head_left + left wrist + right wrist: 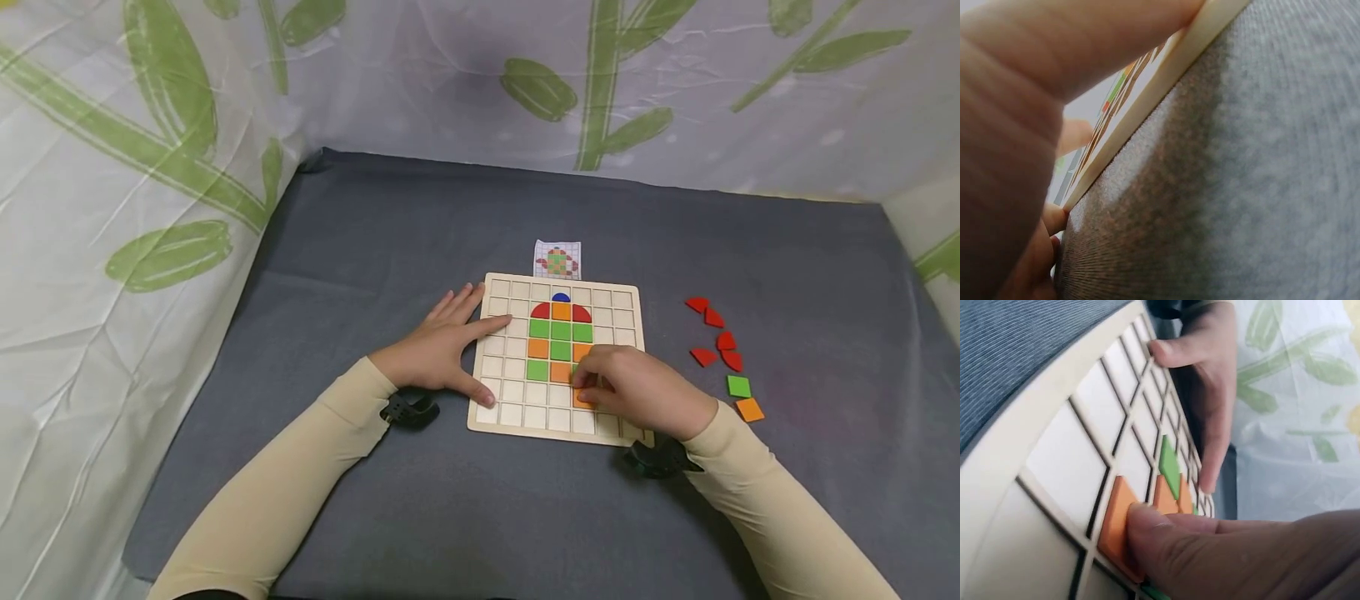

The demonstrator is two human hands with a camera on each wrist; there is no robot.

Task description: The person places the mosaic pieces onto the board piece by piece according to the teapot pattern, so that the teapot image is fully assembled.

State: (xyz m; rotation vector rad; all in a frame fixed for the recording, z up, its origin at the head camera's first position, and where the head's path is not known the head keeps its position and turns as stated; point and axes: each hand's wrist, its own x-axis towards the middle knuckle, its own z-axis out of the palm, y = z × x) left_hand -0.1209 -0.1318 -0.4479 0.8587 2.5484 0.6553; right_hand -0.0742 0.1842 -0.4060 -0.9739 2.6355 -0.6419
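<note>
A wooden grid board [525, 417] lies on the table, with orange, green, red and blue tiles set in its middle cells. My left hand [438, 346] is spread along the board's left edge, thumb and index finger resting on the board. Over the lower middle cells, my right hand [637, 387] has curled fingers and holds an orange square tile [1117, 528] under its thumb at a cell. Beyond it in the right wrist view is a green tile [1169, 465]. The fingertips behind the thumb are partly hidden. The left wrist view shows the board's side edge [1129, 125] close up.
A small printed pattern card [557, 260] touches the board's far edge. To the right lie several loose red pieces [726, 341], a green square [738, 386] and an orange square [749, 409]. A leaf-patterned curtain [450, 92] hangs behind the grey tabletop [420, 217].
</note>
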